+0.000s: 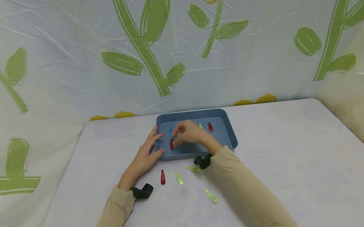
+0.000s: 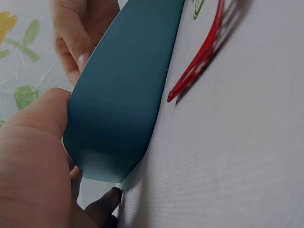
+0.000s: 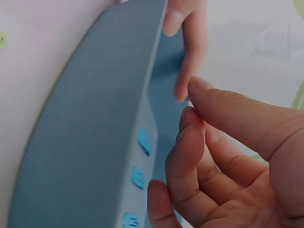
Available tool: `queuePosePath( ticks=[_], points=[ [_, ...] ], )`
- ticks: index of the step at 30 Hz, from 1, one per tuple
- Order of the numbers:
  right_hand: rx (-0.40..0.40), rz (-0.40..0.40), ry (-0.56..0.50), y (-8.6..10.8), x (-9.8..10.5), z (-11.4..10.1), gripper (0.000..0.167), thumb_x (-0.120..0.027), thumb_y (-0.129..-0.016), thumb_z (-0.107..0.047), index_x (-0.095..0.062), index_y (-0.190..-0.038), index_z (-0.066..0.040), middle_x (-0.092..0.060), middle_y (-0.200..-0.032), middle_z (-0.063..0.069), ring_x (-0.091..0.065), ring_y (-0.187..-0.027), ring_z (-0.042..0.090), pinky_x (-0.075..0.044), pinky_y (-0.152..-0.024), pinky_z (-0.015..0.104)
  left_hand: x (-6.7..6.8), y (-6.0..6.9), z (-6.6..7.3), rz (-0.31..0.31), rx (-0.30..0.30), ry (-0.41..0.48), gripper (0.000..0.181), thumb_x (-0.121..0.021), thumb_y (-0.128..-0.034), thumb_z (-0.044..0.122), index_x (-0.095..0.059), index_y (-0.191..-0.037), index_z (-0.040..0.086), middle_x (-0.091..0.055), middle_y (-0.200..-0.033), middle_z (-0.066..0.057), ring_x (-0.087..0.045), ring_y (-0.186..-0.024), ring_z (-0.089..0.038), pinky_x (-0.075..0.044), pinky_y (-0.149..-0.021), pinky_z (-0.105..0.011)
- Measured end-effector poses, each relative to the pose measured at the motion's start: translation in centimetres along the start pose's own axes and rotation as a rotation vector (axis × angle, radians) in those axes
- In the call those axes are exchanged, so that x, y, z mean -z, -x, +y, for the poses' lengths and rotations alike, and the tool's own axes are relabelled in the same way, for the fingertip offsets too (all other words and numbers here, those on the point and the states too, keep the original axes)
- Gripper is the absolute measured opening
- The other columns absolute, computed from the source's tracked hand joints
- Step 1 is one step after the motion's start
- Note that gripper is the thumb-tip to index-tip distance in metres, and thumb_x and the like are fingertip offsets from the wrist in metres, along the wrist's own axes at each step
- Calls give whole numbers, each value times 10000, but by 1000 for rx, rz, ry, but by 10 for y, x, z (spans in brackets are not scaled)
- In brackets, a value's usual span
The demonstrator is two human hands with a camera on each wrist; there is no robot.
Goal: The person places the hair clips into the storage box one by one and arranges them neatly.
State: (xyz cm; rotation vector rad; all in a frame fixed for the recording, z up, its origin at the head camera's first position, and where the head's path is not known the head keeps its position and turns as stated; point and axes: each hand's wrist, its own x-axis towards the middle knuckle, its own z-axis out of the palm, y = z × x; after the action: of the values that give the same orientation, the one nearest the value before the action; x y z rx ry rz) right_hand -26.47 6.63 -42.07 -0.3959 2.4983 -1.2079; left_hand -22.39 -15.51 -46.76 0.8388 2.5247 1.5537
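A blue-grey tray [image 1: 196, 153] lies on the table with several hair clips in it. My left hand [image 1: 144, 158] is at its front-left corner, thumb against the rim and fingers spread along the left side. Over the tray's left half is my right hand [image 1: 190, 132], its thumb and index finger bent towards each other. Beside those fingertips lies a red hair clip [image 1: 171, 144]; nothing shows between them in the right wrist view. A blue clip [image 1: 170, 131], a green clip [image 1: 201, 126] and another red clip [image 1: 210, 127] lie farther back in the tray.
In front of the tray lie a red clip [image 1: 162, 177] and three green clips, one [image 1: 179, 178] beside the red, one [image 1: 194, 169] near the right wrist, one [image 1: 211, 196] nearer me. A flower-printed sheet [image 1: 85, 33] hangs behind the white table [image 1: 297, 151].
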Motion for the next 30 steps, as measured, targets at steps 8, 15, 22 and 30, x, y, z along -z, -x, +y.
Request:
queuePosePath(
  ticks=[8, 15, 22, 30],
  points=[
    [85, 26, 28, 22, 8, -2, 115, -739, -891, -123, -762, -965, -37, -720, -792, 54, -668, -739, 209, -530, -690, 297, -1, 0, 0, 0, -17, -2, 539, -587, -949, -9, -409, -1453, -77, -106, -1634, -217, -116, -1498, -371, -205, -1157, -588],
    [158, 47, 49, 48, 14, -6, 110, -723, -892, -63, -758, -977, -3, -732, -877, 49, -691, -770, 146, -568, -729, 311, -1, 0, -1, 3, -16, -10, 538, -595, -951, 9, -411, -1450, -77, -108, -1633, -220, -122, -1498, -368, -213, -1154, -588],
    [237, 81, 186, 73, 11, -5, 58, -731, -891, -72, -768, -933, -57, -723, -846, -7, -662, -756, 120, -546, -698, 278, -2, 1, 0, 9, -10, -3, 537, -591, -954, 1, -407, -1452, -76, -104, -1634, -219, -116, -1498, -374, -210, -1153, -591],
    [263, 87, 302, 91, -3, 3, 49, -742, -858, -11, -761, -902, -5, -724, -827, 25, -662, -745, 123, -548, -694, 247, -3, 1, -1, 12, -21, 2, 536, -589, -952, -5, -407, -1452, -77, -105, -1632, -222, -115, -1497, -376, -203, -1154, -596]
  ],
)
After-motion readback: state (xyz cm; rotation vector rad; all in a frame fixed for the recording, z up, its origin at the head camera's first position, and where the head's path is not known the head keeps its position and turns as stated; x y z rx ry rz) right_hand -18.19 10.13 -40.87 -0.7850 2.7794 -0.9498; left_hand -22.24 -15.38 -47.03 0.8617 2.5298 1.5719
